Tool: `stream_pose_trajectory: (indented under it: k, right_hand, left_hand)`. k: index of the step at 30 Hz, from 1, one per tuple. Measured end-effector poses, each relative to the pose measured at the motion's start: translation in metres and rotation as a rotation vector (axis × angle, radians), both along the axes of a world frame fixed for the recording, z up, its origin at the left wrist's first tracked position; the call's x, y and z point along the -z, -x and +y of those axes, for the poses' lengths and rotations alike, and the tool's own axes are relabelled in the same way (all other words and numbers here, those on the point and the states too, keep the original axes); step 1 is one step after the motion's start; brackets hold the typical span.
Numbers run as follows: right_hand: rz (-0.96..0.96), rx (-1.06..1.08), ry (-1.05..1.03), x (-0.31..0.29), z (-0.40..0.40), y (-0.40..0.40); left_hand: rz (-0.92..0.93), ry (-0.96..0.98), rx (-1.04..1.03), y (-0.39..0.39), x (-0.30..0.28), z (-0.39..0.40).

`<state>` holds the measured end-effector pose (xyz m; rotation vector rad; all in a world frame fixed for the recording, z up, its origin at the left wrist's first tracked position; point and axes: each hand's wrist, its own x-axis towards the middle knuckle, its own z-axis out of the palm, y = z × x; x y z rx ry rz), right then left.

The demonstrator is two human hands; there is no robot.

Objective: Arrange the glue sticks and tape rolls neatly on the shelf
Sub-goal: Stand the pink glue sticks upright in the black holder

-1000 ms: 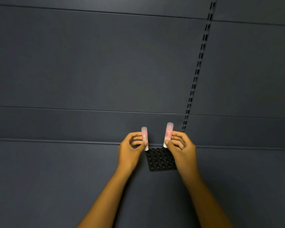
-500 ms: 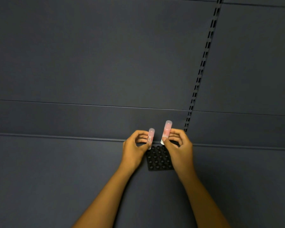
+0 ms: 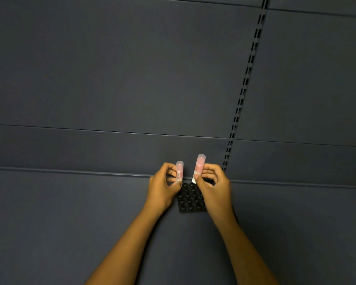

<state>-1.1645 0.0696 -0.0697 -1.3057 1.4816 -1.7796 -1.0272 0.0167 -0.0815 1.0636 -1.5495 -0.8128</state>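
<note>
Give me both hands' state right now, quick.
Left hand: closed, pinching a pink glue stick.
Right hand: closed, pinching a second pink glue stick.

Illumination is dim and even across the head view. The dark blue-grey panelled shelf surface [image 3: 111, 79] reads flat, without glare or hot spots. Light appears to fall from above and slightly behind the camera, though no source is visible. Faint soft shadow lies beside the forearms and beneath the left hand [image 3: 162, 190] and right hand [image 3: 214, 190]. The two translucent pink plastic glue sticks [image 3: 179, 171] [image 3: 198, 166] are the brightest items, their caps catching a pale sheen. The black plastic tray with round sockets [image 3: 190, 200] is underexposed; socket detail is barely legible. Focus is acceptable centrally. Wide-angle distortion bends the panel seams and tilts the slotted black upright strip [image 3: 245, 85]. Mild softness and noise mark the corners.
</note>
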Motion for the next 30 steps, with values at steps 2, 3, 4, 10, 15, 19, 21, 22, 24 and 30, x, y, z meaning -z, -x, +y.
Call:
stream_pose_trajectory:
  k: [2, 3, 4, 10, 15, 19, 21, 22, 24, 30]
  right_hand:
    - [0.002, 0.002, 0.007, 0.0, 0.0, 0.001]
    - [0.008, 0.005, 0.007, 0.001, -0.001, 0.001]
    - [0.018, 0.009, 0.002, 0.001, -0.001, 0.001]
    - [0.085, 0.03, -0.042, 0.002, -0.008, 0.006]
    - [0.197, 0.026, -0.107, 0.007, -0.018, 0.006]
    - [0.279, 0.02, -0.114, 0.01, -0.022, 0.003]
    - [0.324, 0.023, -0.114, 0.01, -0.021, 0.002]
    - [0.341, 0.018, -0.117, 0.011, -0.021, 0.002]
    - [0.367, 0.009, -0.125, 0.013, -0.022, 0.002]
    - [0.45, 0.014, -0.14, 0.013, -0.023, 0.002]
  left_hand:
    - [-0.033, 0.011, 0.013, -0.001, -0.001, 0.0]
    - [-0.049, 0.012, 0.02, -0.002, 0.0, -0.001]
    - [-0.064, 0.008, 0.027, -0.003, 0.0, -0.002]
    - [-0.079, -0.03, 0.053, -0.005, -0.001, -0.003]
    - [-0.19, 0.016, 0.075, -0.017, -0.003, -0.002]
    - [-0.634, 0.232, -0.083, -0.048, -0.006, 0.002]
    - [-0.777, 0.257, -0.156, -0.056, -0.007, 0.002]
    - [-0.82, 0.255, -0.169, -0.057, -0.007, 0.001]
    - [-0.884, 0.237, -0.167, -0.056, -0.007, -0.001]
    - [-0.89, 0.23, -0.16, -0.053, -0.005, -0.003]
